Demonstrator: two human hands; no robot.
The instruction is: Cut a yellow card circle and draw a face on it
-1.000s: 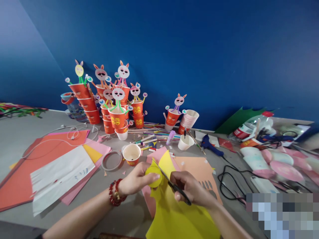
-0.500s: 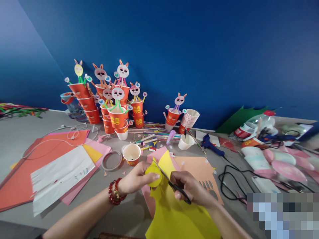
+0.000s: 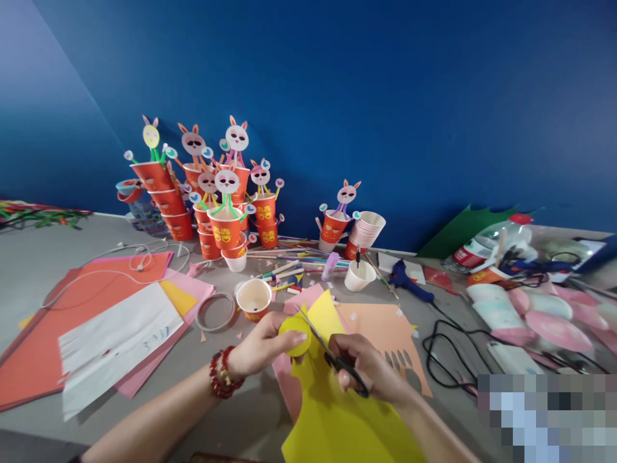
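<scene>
Since the earlier frame, the yellow disc (image 3: 292, 323) has shifted slightly up and the top corner of the yellow paper (image 3: 347, 424) slightly right. The disc's left edge is already cut round; whether any of it is left joined to the paper, I cannot tell. The left hand (image 3: 263, 344) pinches the disc under its thumb; the right hand (image 3: 369, 366) curls around the scissors (image 3: 330, 357), blades just beside the disc.
</scene>
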